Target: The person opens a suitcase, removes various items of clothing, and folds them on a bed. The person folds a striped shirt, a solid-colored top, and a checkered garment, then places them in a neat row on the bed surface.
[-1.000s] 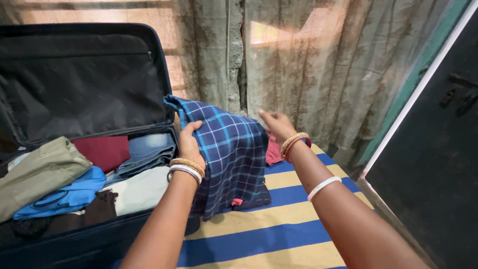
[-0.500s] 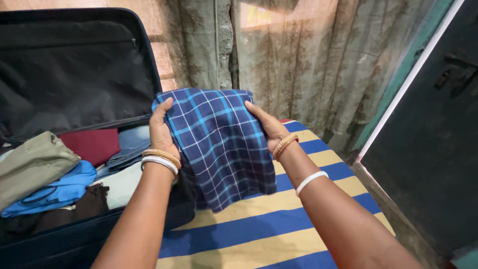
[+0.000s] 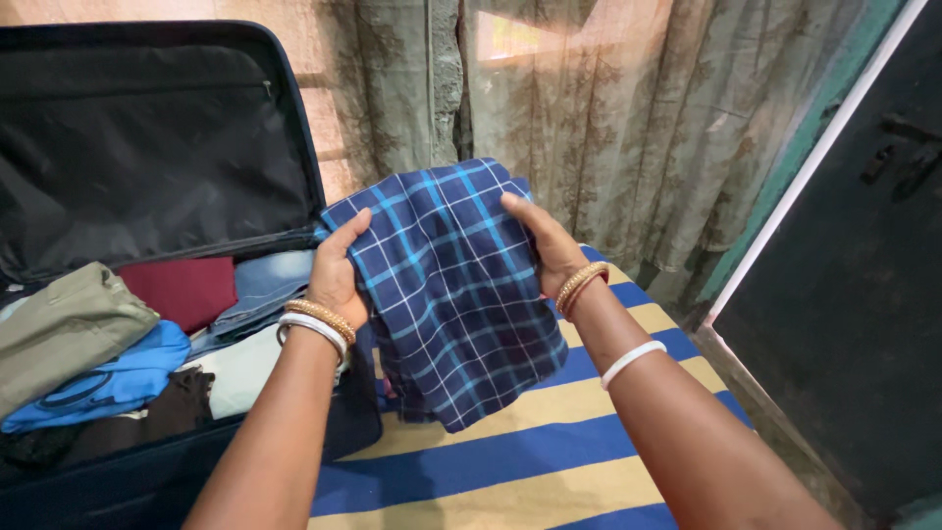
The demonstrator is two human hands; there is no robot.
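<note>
A folded blue checked cloth hangs in the air above the bed, just right of an open dark suitcase. My left hand grips its left edge, thumb on top. On the opposite edge my right hand holds it the same way. Both wrists wear bangles. The cloth's lower end droops toward the striped sheet.
The suitcase holds folded clothes: an olive piece, a blue one, a maroon one, jeans and a pale one. Patterned curtains hang behind. A dark door stands at the right.
My right hand came off the bed and took the cloth's right edge. Both hands then lifted the cloth slightly and turned it, with the camera shifting a little.
</note>
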